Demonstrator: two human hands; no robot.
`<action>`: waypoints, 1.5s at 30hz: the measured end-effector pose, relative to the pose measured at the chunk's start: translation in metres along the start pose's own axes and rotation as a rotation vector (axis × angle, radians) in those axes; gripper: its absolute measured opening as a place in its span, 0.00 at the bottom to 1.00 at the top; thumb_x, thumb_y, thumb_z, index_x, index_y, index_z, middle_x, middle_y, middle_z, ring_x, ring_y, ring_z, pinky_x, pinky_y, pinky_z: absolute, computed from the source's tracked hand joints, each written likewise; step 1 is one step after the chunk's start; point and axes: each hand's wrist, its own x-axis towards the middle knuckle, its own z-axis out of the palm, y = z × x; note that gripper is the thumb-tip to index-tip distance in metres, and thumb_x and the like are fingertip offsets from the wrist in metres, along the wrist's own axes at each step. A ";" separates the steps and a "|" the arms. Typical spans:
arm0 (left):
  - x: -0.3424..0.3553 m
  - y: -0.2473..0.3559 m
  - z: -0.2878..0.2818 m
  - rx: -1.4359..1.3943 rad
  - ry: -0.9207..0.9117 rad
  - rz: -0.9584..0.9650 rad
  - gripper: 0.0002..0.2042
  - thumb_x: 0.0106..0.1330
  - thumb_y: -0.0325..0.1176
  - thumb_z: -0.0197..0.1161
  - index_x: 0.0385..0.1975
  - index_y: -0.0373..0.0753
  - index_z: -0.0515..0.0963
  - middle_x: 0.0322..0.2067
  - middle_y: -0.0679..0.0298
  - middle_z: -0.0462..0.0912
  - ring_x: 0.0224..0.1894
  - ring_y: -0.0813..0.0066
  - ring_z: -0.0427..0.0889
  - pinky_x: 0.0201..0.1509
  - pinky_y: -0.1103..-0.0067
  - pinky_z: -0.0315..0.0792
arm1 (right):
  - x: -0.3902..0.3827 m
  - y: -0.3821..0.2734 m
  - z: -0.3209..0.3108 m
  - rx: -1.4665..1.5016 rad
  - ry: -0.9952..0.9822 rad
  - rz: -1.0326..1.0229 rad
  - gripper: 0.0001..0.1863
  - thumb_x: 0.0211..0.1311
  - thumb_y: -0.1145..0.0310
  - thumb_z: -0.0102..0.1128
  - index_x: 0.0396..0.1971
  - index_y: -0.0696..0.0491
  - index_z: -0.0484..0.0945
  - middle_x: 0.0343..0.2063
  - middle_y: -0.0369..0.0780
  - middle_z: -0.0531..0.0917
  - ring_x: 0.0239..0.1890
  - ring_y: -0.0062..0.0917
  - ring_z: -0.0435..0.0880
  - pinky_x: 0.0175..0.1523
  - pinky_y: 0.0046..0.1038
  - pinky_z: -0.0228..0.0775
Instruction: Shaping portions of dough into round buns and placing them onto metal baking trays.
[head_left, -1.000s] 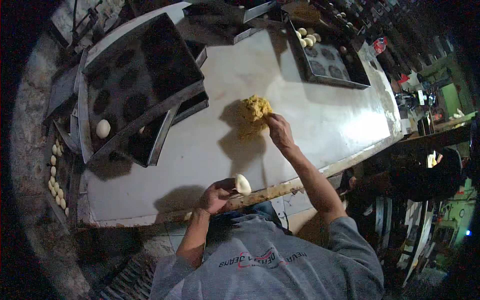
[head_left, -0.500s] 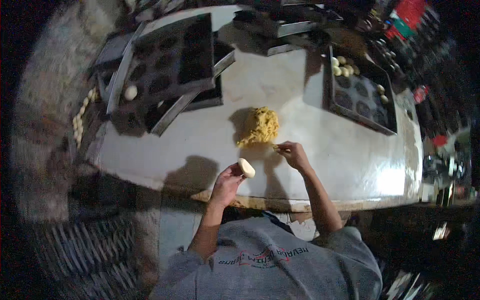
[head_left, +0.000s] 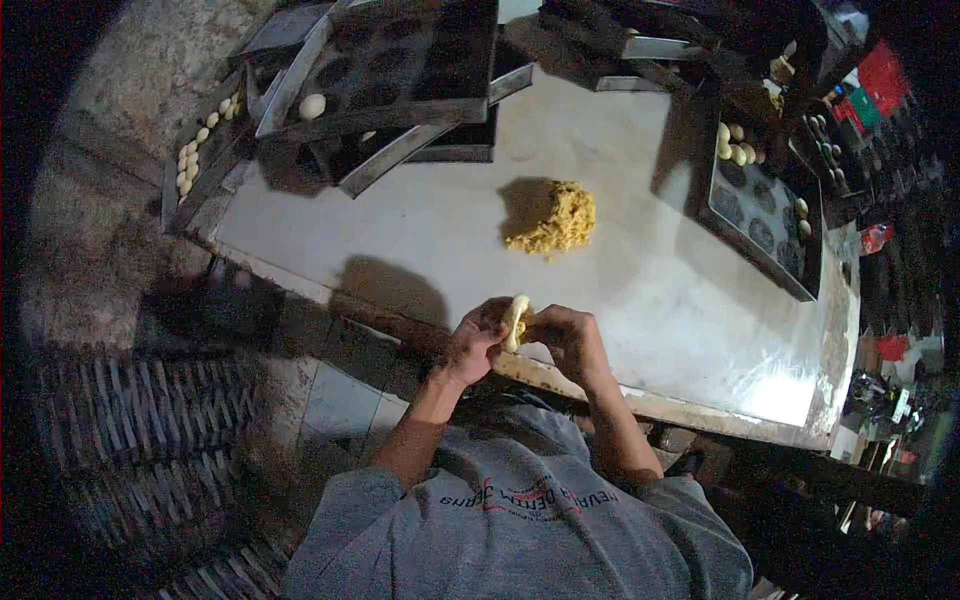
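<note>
The yellow crumbly mound lies on the pale tabletop, its near left corner trailing off in loose bits. On the near side of the mound, and slightly to its left, the piece of pale dough is held up above the near edge of the tabletop, well apart from the mound. The left hand holds this dough, thumb and fingers curled narrowly around its left side. A little yellow filling, similar in colour to the mound, shows against the dough's right side. The right hand is also on the near side of the mound, its fingers drawn close together at the filling; whether they pinch some of it or only press it, I cannot tell.

To the far left of the mound, a large dark tray sits on top of other trays, which stick out from under it at different angles. One pale dough ball rests in its near left corner. Further left of the mound, past that stack, a row of dough balls lines another tray.

To the right of the mound stands a dark tray with round marks on its floor. A cluster of dough balls sits toward its far end, and two more balls lie along the wall farther from the mound.
</note>
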 end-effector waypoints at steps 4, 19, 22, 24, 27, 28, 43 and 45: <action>-0.028 0.019 -0.019 0.047 -0.050 -0.049 0.24 0.50 0.25 0.62 0.48 0.34 0.65 0.42 0.62 0.73 0.42 0.74 0.74 0.45 0.78 0.71 | 0.012 -0.027 0.034 -0.122 0.126 0.029 0.08 0.40 0.80 0.59 0.25 0.60 0.73 0.24 0.44 0.77 0.25 0.22 0.75 0.31 0.21 0.67; -0.152 0.104 -0.184 0.487 0.667 0.652 0.09 0.57 0.28 0.53 0.37 0.35 0.72 0.35 0.64 0.75 0.37 0.78 0.72 0.41 0.80 0.67 | 0.017 -0.045 0.293 -0.438 -0.158 -0.283 0.09 0.51 0.75 0.50 0.33 0.58 0.75 0.32 0.39 0.78 0.36 0.23 0.75 0.39 0.24 0.68; -0.172 0.117 -0.213 0.349 0.487 0.545 0.10 0.56 0.25 0.49 0.37 0.37 0.73 0.35 0.64 0.75 0.37 0.78 0.73 0.41 0.81 0.67 | 0.027 -0.039 0.321 -0.384 -0.310 -0.108 0.10 0.52 0.69 0.49 0.32 0.57 0.75 0.27 0.37 0.76 0.31 0.24 0.75 0.36 0.24 0.68; -0.180 0.114 -0.229 0.294 0.440 0.453 0.11 0.56 0.25 0.47 0.39 0.38 0.73 0.35 0.64 0.75 0.37 0.78 0.73 0.42 0.81 0.67 | 0.034 -0.040 0.344 -0.227 -0.174 -0.059 0.10 0.53 0.68 0.48 0.32 0.56 0.75 0.27 0.36 0.76 0.29 0.24 0.75 0.36 0.24 0.68; -0.196 0.148 -0.213 0.296 0.395 0.105 0.14 0.59 0.29 0.43 0.45 0.39 0.70 0.39 0.64 0.74 0.41 0.78 0.71 0.45 0.81 0.65 | 0.042 -0.048 0.350 0.435 0.008 0.504 0.11 0.42 0.76 0.60 0.29 0.59 0.72 0.20 0.34 0.74 0.27 0.20 0.74 0.35 0.20 0.65; -0.197 0.156 -0.209 0.067 0.274 0.161 0.15 0.60 0.30 0.43 0.47 0.38 0.69 0.42 0.63 0.73 0.44 0.77 0.70 0.47 0.81 0.64 | 0.044 -0.046 0.348 0.338 -0.014 0.441 0.10 0.45 0.75 0.59 0.29 0.60 0.72 0.21 0.35 0.75 0.28 0.19 0.73 0.34 0.19 0.65; -0.095 0.162 -0.198 0.217 0.477 0.399 0.11 0.60 0.27 0.49 0.41 0.33 0.71 0.41 0.62 0.73 0.42 0.75 0.72 0.47 0.79 0.66 | 0.088 -0.020 0.296 -0.395 -0.155 -0.272 0.16 0.40 0.81 0.60 0.35 0.59 0.75 0.33 0.44 0.75 0.33 0.30 0.76 0.39 0.23 0.69; -0.097 0.174 -0.178 0.246 0.486 0.280 0.11 0.59 0.25 0.48 0.41 0.33 0.72 0.41 0.62 0.72 0.41 0.76 0.72 0.46 0.80 0.67 | 0.094 -0.031 0.285 -0.318 -0.141 -0.211 0.11 0.40 0.81 0.59 0.29 0.60 0.75 0.32 0.42 0.75 0.31 0.29 0.76 0.37 0.23 0.68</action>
